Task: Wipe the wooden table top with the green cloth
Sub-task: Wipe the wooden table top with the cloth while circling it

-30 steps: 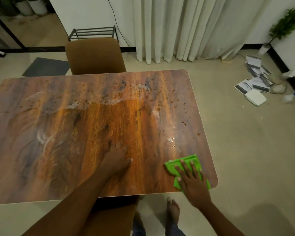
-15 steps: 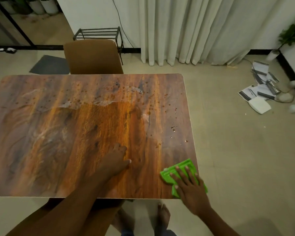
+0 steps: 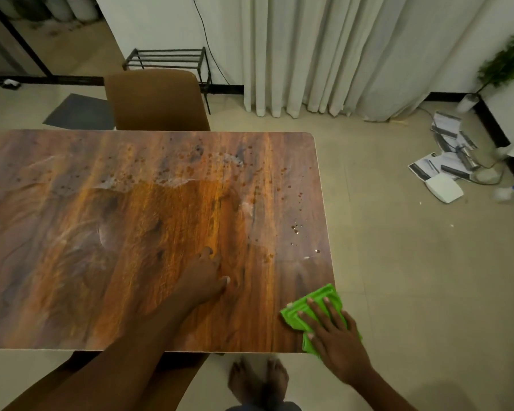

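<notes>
R hand fingers flat, spread on green cloth at table near-right corner, L hand flat on wood, holds nothing

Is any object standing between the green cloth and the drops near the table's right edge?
Nothing visible does. The right hand presses the green cloth at the near right corner; bare table top leads to the drops. The left hand rests further left.
</notes>
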